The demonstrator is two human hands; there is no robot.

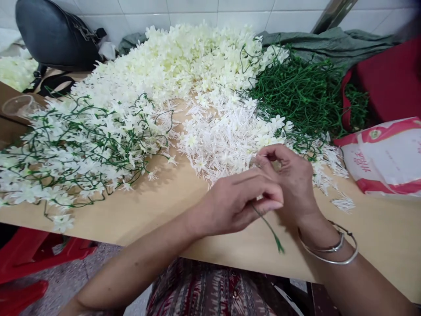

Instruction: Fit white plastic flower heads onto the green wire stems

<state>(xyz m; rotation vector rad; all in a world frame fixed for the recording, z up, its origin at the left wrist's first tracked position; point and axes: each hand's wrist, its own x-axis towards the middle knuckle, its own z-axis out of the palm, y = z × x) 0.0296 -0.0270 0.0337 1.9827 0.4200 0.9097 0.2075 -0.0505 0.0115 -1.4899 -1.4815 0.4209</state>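
Pinching a green stem in closed fingertips, the left hand slants in, back upward, the stem's tip hanging over the table. Beside it the right hand curls inward; whether its fingers grip anything, I cannot tell. Pink writing on the packet is illegible.

Tabletop lane between white heaps

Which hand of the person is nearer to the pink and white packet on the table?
The right hand. It is to the left of the packet, not touching it. The left hand is farther left, holding a green stem.
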